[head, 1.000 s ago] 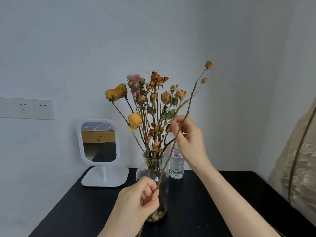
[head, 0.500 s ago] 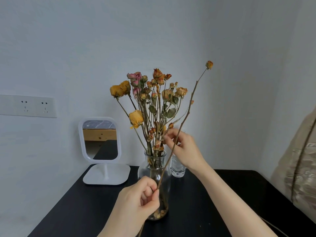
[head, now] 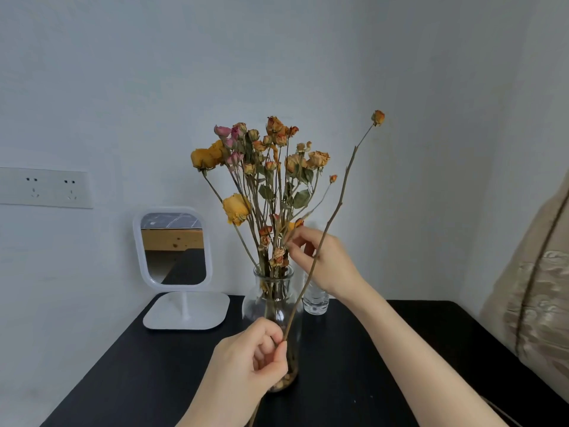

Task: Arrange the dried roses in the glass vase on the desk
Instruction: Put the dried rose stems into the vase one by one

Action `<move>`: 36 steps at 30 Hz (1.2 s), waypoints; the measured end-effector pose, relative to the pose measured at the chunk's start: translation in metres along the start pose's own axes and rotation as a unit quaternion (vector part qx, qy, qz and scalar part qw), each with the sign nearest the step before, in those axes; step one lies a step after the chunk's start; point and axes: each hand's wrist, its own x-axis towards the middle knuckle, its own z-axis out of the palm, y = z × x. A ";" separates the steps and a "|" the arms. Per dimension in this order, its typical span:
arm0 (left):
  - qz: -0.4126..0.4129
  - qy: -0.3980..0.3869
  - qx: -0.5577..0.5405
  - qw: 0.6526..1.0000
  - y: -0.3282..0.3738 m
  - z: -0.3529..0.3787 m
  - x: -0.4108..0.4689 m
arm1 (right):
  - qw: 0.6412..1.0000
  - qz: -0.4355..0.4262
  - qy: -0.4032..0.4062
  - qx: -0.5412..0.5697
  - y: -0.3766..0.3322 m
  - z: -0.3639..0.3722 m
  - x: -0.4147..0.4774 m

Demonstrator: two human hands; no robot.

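My left hand [head: 252,355], low in the centre of the frame, is pinching the lower end of a long loose rose stem [head: 320,245] between thumb and curled fingers, in front of the glass vase [head: 272,306]. The stem is slanting up to the right, crossing in front of my right hand [head: 320,260], and ending in a small orange bud [head: 378,117] high at centre right, clear of the bunch. My right hand, at mid-frame, is reaching into the dried roses [head: 261,167] just above the vase neck, fingertips closing on a thin stem there; I am judging it a light pinch, though the exact contact is too fine to make out.

The vase is standing on the black desk [head: 354,365], centre of the frame, with the bunch rising from its narrow neck and what look like pebbles at the bottom. A white standing mirror [head: 172,251] is sitting to its left, a small clear bottle [head: 315,300] just behind it to the right, and a double wall socket [head: 46,188] is at the left edge.

I am expecting these stems to handle as very light, stiff and brittle: heads and leaves shedding at any squeeze. I am favouring a hold low on bare stem, never the blooms. The neck is crowded, so feeding the loose stem in calls for a gentle, straight entry.

No brand, label or writing is readable anywhere.
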 end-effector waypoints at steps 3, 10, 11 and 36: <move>0.001 -0.001 0.001 1.000 0.000 0.001 0.000 | 1.000 0.015 0.005 0.016 0.006 0.002 -0.002; 0.002 0.003 0.000 1.000 -0.002 0.004 -0.001 | 1.000 0.008 0.024 0.005 0.009 0.007 -0.003; 0.002 0.003 -0.002 1.000 -0.002 0.004 -0.001 | 0.999 -0.002 0.032 0.012 0.007 0.007 -0.002; 0.002 0.003 -0.011 1.000 -0.001 0.008 -0.003 | 0.997 0.038 -0.013 0.068 0.013 0.011 -0.008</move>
